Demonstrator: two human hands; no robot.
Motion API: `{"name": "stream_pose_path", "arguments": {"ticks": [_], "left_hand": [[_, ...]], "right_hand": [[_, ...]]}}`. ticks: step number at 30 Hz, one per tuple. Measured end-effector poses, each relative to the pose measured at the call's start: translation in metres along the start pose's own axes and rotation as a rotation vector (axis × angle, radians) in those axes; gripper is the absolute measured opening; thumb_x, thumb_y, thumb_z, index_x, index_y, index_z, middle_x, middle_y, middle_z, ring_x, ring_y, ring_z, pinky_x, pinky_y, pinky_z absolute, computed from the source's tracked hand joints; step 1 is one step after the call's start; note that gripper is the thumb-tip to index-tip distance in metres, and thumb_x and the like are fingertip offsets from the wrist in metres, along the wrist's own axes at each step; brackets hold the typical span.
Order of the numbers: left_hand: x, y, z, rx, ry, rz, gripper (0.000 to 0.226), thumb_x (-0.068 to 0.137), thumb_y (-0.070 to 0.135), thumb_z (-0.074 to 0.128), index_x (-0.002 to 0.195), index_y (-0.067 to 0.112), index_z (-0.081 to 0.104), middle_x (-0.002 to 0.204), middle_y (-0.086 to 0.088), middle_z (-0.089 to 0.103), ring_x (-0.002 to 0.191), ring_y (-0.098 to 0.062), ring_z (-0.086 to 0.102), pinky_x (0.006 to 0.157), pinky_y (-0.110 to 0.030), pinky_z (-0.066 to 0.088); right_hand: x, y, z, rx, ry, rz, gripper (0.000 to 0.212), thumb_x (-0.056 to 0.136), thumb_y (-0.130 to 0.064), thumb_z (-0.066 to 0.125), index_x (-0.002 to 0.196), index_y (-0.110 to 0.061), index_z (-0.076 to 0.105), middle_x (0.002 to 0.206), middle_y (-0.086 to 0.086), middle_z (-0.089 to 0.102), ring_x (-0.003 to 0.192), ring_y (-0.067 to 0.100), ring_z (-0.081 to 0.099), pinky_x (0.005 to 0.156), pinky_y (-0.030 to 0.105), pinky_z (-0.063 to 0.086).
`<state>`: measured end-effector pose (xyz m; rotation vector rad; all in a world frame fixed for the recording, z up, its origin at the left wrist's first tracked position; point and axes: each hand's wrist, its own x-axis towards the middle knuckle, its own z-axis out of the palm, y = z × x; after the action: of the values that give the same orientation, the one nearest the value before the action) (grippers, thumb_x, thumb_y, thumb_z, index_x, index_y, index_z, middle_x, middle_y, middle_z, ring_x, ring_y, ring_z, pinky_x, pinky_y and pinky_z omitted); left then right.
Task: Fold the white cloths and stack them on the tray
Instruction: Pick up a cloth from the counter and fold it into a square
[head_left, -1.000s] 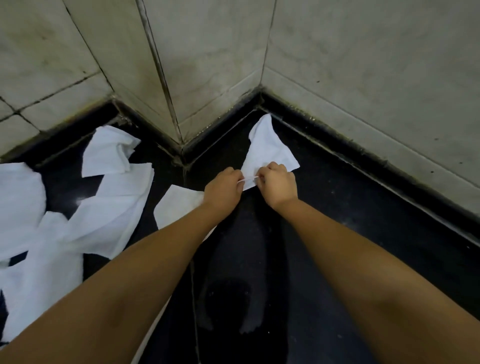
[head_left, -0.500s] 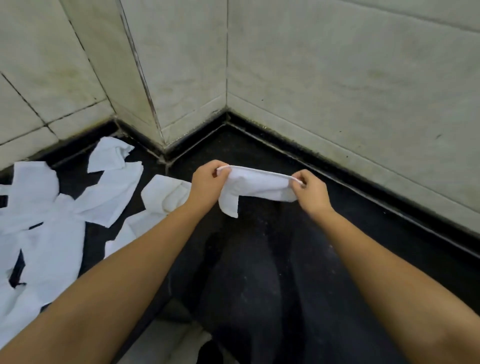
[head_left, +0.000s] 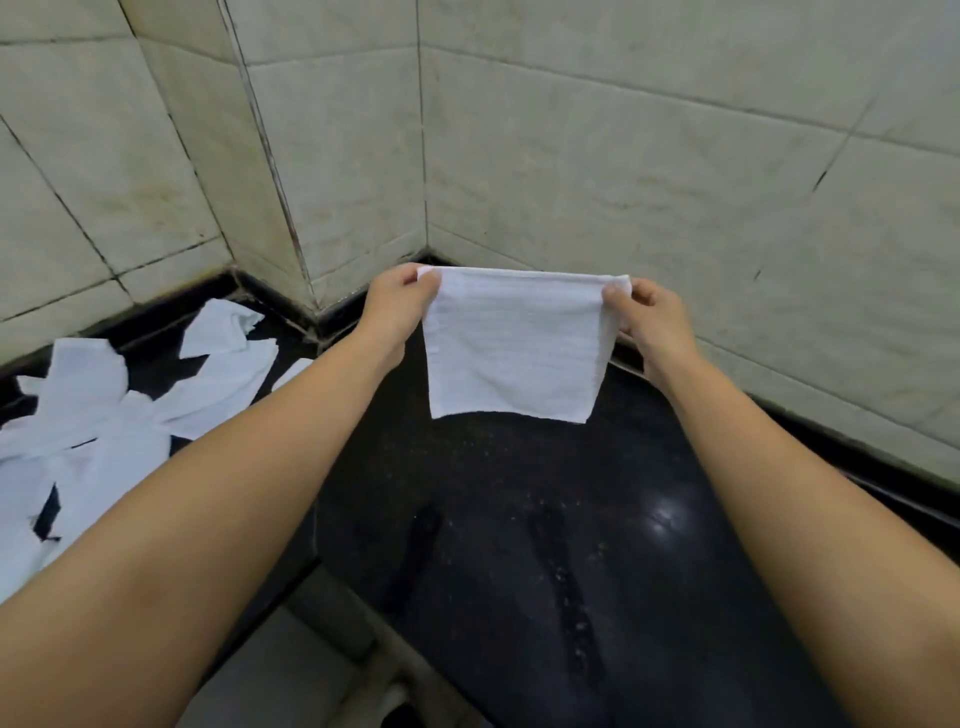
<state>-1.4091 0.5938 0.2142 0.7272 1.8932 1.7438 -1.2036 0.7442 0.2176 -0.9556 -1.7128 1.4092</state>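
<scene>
- The left hand is pinching the upper left corner of a white cloth, thumb and fingers curled tight on the fabric, so this grip is clamped on the cloth.
- The right hand is pinching the upper right corner in the same way, its grip also clamped on the cloth.
- The cloth is hanging between the two hands in the air, its top edge pulled nearly straight and level, the rest dropping down as a flat, roughly square panel (the lower edge is hanging free, touching nothing).
- It is hanging above the black desk, in front of the corner where the pale tiled walls are meeting.
- Both forearms are reaching forward from the bottom corners of the view, well apart from each other.
- A heap of loose white cloths is lying crumpled and overlapping on the desk at the left, well apart from the held cloth; one more piece is lying at the far end of the heap, near the wall.
- A bright glint of light is showing on the dark surface at the right, beside the right forearm.
</scene>
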Motion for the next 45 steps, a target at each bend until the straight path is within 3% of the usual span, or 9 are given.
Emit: {"name": "stream_pose_path", "arguments": {"ticks": [7, 13, 16, 26, 29, 34, 37, 40, 45], "left_hand": [[-0.081, -0.069, -0.016, -0.015, -0.133, -0.143, 0.014, 0.093, 0.012, 0.054, 0.085, 0.013, 0.066, 0.087, -0.007, 0.063, 0.082, -0.015, 0.06, 0.08, -0.029, 0.052], [-0.155, -0.157, -0.027, 0.183, -0.316, -0.427, 0.014, 0.09, 0.011, 0.059, 0.095, 0.003, 0.069, 0.091, -0.009, 0.067, 0.087, -0.017, 0.062, 0.075, -0.021, 0.053], [-0.165, -0.177, -0.026, 0.283, -0.395, -0.471, 0.012, 0.089, 0.015, 0.062, 0.088, 0.006, 0.07, 0.084, -0.006, 0.068, 0.081, -0.015, 0.063, 0.074, -0.022, 0.054], [-0.086, -0.184, 0.007, 0.609, -0.248, -0.202, 0.014, 0.089, 0.025, 0.06, 0.082, 0.013, 0.064, 0.072, 0.004, 0.059, 0.069, -0.009, 0.053, 0.062, -0.022, 0.039], [-0.076, -0.192, 0.016, 0.769, -0.233, -0.159, 0.013, 0.09, 0.029, 0.057, 0.085, 0.018, 0.061, 0.083, 0.002, 0.06, 0.079, -0.012, 0.056, 0.073, -0.028, 0.045], [-0.075, -0.209, 0.02, 0.946, -0.197, -0.035, 0.019, 0.092, 0.033, 0.053, 0.095, 0.016, 0.061, 0.098, -0.002, 0.056, 0.096, -0.017, 0.05, 0.086, -0.033, 0.041], [-0.077, -0.213, 0.021, 0.967, -0.172, -0.023, 0.022, 0.09, 0.037, 0.056, 0.103, 0.019, 0.056, 0.107, 0.0, 0.055, 0.103, -0.018, 0.049, 0.088, -0.032, 0.037], [-0.089, -0.213, 0.015, 0.973, -0.156, -0.027, 0.039, 0.087, 0.042, 0.058, 0.117, 0.019, 0.05, 0.117, -0.001, 0.052, 0.11, -0.019, 0.046, 0.092, -0.031, 0.035], [-0.125, -0.22, -0.001, 1.147, -0.222, -0.016, 0.059, 0.086, 0.056, 0.051, 0.132, 0.02, 0.04, 0.129, 0.001, 0.046, 0.117, -0.017, 0.043, 0.096, -0.032, 0.033]], "right_hand": [[-0.072, 0.06, -0.032, -0.157, -0.132, 0.039, 0.015, 0.09, -0.014, 0.062, 0.077, -0.02, 0.066, 0.078, 0.002, 0.061, 0.076, 0.013, 0.053, 0.072, 0.029, 0.042], [-0.162, 0.155, -0.044, -0.232, -0.31, 0.327, 0.017, 0.087, -0.013, 0.065, 0.075, -0.002, 0.061, 0.067, 0.008, 0.05, 0.061, 0.01, 0.046, 0.058, 0.02, 0.037], [-0.175, 0.187, -0.049, -0.209, -0.355, 0.447, 0.051, 0.08, -0.031, 0.069, 0.087, 0.017, 0.053, 0.077, 0.009, 0.049, 0.073, 0.02, 0.044, 0.069, 0.033, 0.036], [-0.116, 0.194, -0.021, -0.519, -0.038, 0.469, 0.026, 0.091, -0.023, 0.057, 0.071, -0.007, 0.05, 0.067, 0.001, 0.044, 0.062, 0.012, 0.039, 0.056, 0.026, 0.033], [-0.111, 0.2, -0.011, -0.671, -0.007, 0.436, 0.024, 0.093, -0.025, 0.054, 0.08, -0.004, 0.057, 0.078, 0.005, 0.055, 0.065, 0.014, 0.046, 0.053, 0.024, 0.035], [-0.114, 0.207, -0.002, -0.906, 0.026, 0.368, 0.016, 0.092, -0.027, 0.054, 0.096, -0.013, 0.061, 0.106, 0.006, 0.055, 0.093, 0.021, 0.054, 0.079, 0.033, 0.045], [-0.107, 0.199, 0.002, -1.054, 0.022, 0.297, 0.023, 0.091, -0.025, 0.054, 0.113, -0.017, 0.056, 0.118, 0.006, 0.052, 0.111, 0.024, 0.047, 0.094, 0.037, 0.038], [-0.09, 0.181, 0.026, -1.125, -0.127, 0.139, 0.039, 0.093, -0.026, 0.053, 0.131, -0.019, 0.047, 0.132, 0.005, 0.046, 0.124, 0.025, 0.04, 0.102, 0.039, 0.031], [-0.065, 0.165, 0.105, -1.043, -0.613, 0.008, 0.042, 0.095, -0.032, 0.05, 0.136, -0.022, 0.044, 0.133, 0.003, 0.047, 0.125, 0.023, 0.041, 0.102, 0.037, 0.032]]}}
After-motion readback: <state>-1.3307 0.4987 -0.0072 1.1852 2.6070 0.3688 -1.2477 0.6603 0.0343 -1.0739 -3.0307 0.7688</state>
